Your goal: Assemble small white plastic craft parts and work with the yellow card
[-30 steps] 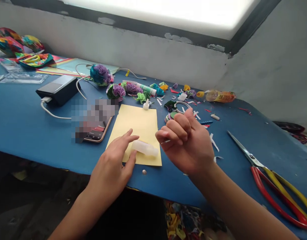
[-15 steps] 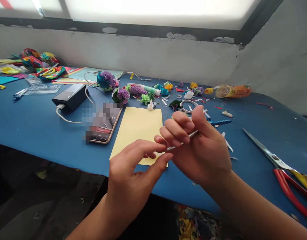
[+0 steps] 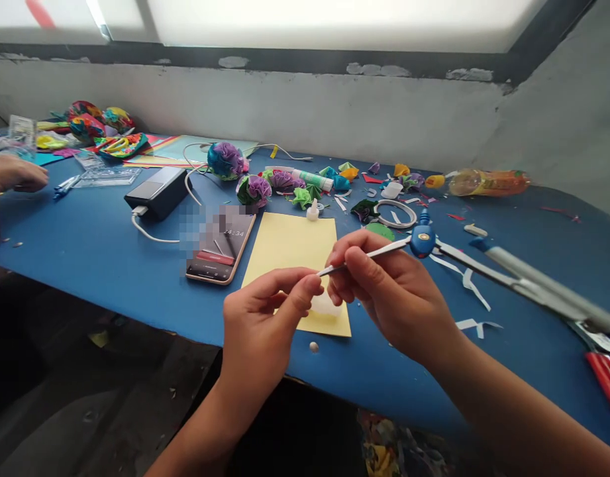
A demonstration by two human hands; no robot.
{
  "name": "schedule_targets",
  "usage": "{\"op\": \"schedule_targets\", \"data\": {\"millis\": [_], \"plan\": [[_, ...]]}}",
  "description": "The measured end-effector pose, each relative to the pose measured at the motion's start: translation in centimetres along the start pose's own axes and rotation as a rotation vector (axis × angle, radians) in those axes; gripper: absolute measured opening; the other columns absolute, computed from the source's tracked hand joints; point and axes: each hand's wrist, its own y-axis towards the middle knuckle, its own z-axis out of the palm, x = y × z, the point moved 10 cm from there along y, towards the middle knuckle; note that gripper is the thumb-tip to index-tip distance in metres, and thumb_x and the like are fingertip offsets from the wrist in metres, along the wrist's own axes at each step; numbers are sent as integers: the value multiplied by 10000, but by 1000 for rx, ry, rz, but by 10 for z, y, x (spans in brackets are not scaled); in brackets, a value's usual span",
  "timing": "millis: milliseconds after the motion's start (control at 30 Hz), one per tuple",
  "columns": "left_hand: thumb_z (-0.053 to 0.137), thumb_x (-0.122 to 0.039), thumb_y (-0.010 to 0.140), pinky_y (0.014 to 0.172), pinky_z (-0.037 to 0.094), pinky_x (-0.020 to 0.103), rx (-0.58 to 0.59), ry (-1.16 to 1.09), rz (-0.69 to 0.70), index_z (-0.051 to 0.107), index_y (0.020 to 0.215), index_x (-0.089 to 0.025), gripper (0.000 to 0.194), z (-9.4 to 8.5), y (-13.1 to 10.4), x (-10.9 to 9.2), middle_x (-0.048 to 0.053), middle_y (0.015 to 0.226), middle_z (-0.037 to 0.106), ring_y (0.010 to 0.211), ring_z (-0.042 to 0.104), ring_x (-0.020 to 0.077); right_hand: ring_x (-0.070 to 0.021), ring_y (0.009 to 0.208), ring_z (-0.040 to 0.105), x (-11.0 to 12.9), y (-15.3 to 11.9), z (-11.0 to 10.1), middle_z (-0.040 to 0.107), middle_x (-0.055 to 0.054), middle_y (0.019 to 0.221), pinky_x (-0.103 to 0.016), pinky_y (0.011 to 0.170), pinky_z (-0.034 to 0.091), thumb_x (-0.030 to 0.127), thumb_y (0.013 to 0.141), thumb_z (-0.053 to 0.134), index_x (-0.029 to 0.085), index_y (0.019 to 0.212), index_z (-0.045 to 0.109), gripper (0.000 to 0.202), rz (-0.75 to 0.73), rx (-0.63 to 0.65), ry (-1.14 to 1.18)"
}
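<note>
A drawing compass [image 3: 422,240] with a blue hinge is spread wide in front of me. My right hand [image 3: 399,285] grips one of its metal legs between thumb and fingers. At that leg's end, my left hand [image 3: 269,311] pinches the tip with thumb and forefinger, hiding the point. The other leg [image 3: 503,271] reaches out to the right, with a grey, blue-ended rod [image 3: 548,275] alongside it; whether they are joined I cannot tell. Beneath my hands lies a pale yellow sheet [image 3: 289,242], with a white nozzle cap [image 3: 312,211] at its far edge.
Left of the sheet lie a phone [image 3: 220,248] and a cabled power bank [image 3: 158,192]. Paper flowers [image 3: 254,191], a tape ring [image 3: 395,214] and a bottle [image 3: 488,183] line the back. Red-handled scissors [image 3: 605,377] are far right. Another person's hand [image 3: 16,173] rests far left.
The compass's blue hinge and far leg have come into view beyond my right hand, which has turned over. Another person's hand has appeared at the left. The view has shifted slightly.
</note>
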Motion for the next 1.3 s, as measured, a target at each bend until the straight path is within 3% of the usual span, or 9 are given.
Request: {"op": "schedule_targets", "data": {"millis": [100, 267, 667, 1000, 1300], "plan": [[631, -216, 808, 555, 549, 236, -25, 1, 31, 718, 809, -238, 90, -4, -2, 1, -18, 713, 716, 565, 612, 108, -75, 547, 480, -4, 1, 3, 489, 50, 581, -210, 552, 418, 415, 899, 512, 211, 818, 544, 221, 2, 7, 12], [598, -172, 821, 574, 575, 245, 32, 50, 131, 712, 871, -252, 148, -1, -6, -8, -20, 768, 722, 616, 645, 116, -71, 525, 482, -8, 1, 4, 515, 43, 596, -213, 534, 424, 413, 897, 512, 212, 834, 556, 215, 9, 11, 98], [598, -146, 812, 579, 586, 230, 89, 68, 132, 694, 837, -254, 147, 2, -6, -7, -41, 767, 720, 621, 652, 109, -75, 557, 502, -17, 0, 2, 536, 32, 643, -208, 529, 432, 412, 894, 512, 222, 803, 576, 221, 51, 21, 133], [628, -107, 795, 619, 530, 116, 96, 3, 221, 673, 837, -223, 131, 1, -8, -10, -74, 766, 702, 659, 630, 42, -76, 575, 496, -17, -2, 7, 531, 32, 670, -224, 551, 416, 372, 930, 463, 216, 846, 551, 198, 59, 89, 154], [650, -96, 740, 589, 504, 89, 114, 203, 186, 682, 732, -177, 87, -1, -3, -12, -59, 677, 689, 591, 591, 34, -70, 557, 477, -16, -2, 4, 504, 38, 641, -215, 539, 403, 396, 917, 482, 207, 813, 527, 220, 51, 49, -73]]}}
